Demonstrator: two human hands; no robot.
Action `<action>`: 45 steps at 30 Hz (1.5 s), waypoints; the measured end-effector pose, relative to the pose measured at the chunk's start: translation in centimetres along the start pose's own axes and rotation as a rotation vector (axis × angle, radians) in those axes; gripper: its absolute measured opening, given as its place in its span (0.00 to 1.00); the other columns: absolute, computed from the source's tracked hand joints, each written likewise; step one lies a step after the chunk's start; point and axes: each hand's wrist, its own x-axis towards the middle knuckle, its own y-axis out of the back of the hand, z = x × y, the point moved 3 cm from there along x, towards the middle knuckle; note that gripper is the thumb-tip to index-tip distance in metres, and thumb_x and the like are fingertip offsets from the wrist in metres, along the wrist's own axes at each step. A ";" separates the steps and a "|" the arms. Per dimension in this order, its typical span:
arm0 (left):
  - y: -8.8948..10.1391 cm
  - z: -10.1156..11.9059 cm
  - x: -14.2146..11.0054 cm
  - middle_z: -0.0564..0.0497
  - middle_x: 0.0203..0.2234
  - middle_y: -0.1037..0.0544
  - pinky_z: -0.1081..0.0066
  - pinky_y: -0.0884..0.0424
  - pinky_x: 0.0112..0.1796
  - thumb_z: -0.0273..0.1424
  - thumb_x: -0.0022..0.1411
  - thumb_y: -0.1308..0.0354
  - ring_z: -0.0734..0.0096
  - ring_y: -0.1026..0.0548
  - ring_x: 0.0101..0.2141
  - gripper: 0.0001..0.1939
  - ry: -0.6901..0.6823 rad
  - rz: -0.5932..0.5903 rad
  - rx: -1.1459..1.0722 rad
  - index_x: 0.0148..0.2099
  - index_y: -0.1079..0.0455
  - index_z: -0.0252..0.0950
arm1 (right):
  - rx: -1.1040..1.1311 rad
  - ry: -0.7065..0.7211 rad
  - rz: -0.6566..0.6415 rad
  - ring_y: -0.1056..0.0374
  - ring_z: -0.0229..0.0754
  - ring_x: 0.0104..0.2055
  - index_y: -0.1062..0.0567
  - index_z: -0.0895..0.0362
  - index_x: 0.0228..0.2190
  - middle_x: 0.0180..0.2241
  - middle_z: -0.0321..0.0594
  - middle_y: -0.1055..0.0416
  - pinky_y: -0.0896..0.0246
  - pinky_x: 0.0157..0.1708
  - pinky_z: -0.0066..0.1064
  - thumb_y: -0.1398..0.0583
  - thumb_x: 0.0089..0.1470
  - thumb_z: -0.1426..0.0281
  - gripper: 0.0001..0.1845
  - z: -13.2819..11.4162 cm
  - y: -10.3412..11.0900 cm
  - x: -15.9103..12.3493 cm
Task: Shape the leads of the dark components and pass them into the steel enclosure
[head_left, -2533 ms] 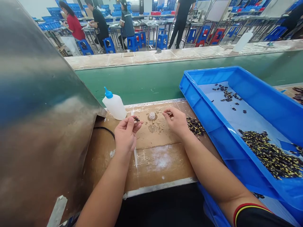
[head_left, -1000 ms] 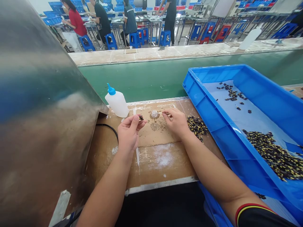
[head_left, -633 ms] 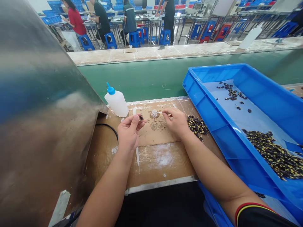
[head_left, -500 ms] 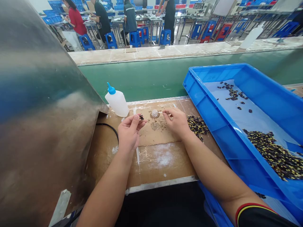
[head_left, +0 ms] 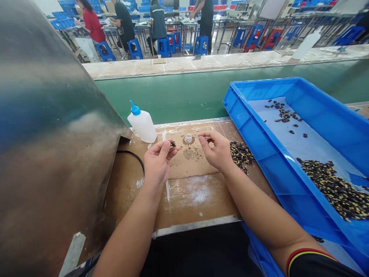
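My left hand (head_left: 158,159) pinches a small dark part (head_left: 173,144) between thumb and forefinger, above the left side of a cardboard sheet (head_left: 181,167). Between the fingers of my right hand (head_left: 216,149) is a thin stick (head_left: 196,136), its far end at a small clear cup (head_left: 188,137). The cup sits on a stained patch of the cardboard. Just right of my right hand lies a pile of small black and yellow parts (head_left: 241,154), partly hidden by the hand. The stick's exact tip is too small to make out.
A white squeeze bottle with a blue cap (head_left: 143,125) stands behind my left hand. To the right is a large blue crate (head_left: 266,154) holding many more parts. A metal housing (head_left: 57,146) fills the left side. Beyond the green belt (head_left: 178,94), several people work at tables.
My right hand has shifted slightly right and turned a little, with the stick still in its fingers. My left hand is nearly unmoved and keeps the small dark part.
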 end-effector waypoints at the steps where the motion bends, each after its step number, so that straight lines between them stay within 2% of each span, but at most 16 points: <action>1: 0.0 0.0 0.0 0.46 0.34 0.18 0.75 0.21 0.35 0.42 0.48 0.22 0.71 0.19 0.30 0.20 0.006 -0.008 0.001 0.37 0.19 0.33 | 0.047 0.021 0.010 0.27 0.43 0.39 0.24 0.52 0.41 0.41 0.39 0.22 0.29 0.41 0.37 0.43 0.67 0.66 0.07 -0.9 0.2 -0.2; 6: -0.3 -0.2 -0.2 0.47 0.34 0.18 0.75 0.20 0.36 0.40 0.47 0.21 0.71 0.18 0.30 0.19 0.036 -0.025 -0.004 0.36 0.18 0.33 | 0.114 0.203 -0.016 0.27 0.44 0.41 0.25 0.49 0.41 0.39 0.39 0.24 0.28 0.42 0.39 0.43 0.66 0.70 0.06 -4.4 0.5 -1.0; 10: -0.5 -0.2 -0.3 0.47 0.33 0.18 0.77 0.21 0.36 0.39 0.46 0.20 0.72 0.19 0.30 0.19 0.083 -0.024 -0.016 0.35 0.18 0.32 | 0.089 0.346 0.014 0.28 0.43 0.40 0.24 0.52 0.42 0.38 0.40 0.24 0.28 0.40 0.39 0.41 0.65 0.74 0.07 -4.8 0.2 -1.0; 13: -0.6 -0.2 -0.4 0.47 0.33 0.18 0.78 0.21 0.36 0.39 0.45 0.20 0.73 0.19 0.30 0.19 0.105 -0.023 -0.026 0.35 0.18 0.32 | 0.070 0.396 0.031 0.29 0.43 0.40 0.24 0.54 0.42 0.38 0.41 0.25 0.29 0.41 0.38 0.40 0.64 0.75 0.07 -4.6 0.1 -0.9; 23: -0.6 -0.4 -0.3 0.47 0.32 0.17 0.79 0.21 0.35 0.38 0.45 0.20 0.73 0.19 0.30 0.18 0.110 -0.040 -0.033 0.35 0.18 0.33 | 0.040 0.405 0.000 0.29 0.44 0.43 0.24 0.54 0.43 0.39 0.42 0.26 0.28 0.43 0.40 0.39 0.63 0.76 0.08 -4.4 -0.2 -1.0; 45: -0.7 -0.6 -0.4 0.47 0.32 0.17 0.80 0.21 0.36 0.38 0.45 0.20 0.74 0.19 0.31 0.18 0.131 -0.038 -0.018 0.35 0.18 0.33 | 0.050 0.410 0.015 0.29 0.43 0.40 0.24 0.54 0.40 0.38 0.41 0.26 0.29 0.41 0.39 0.40 0.63 0.76 0.07 -4.7 0.1 -0.9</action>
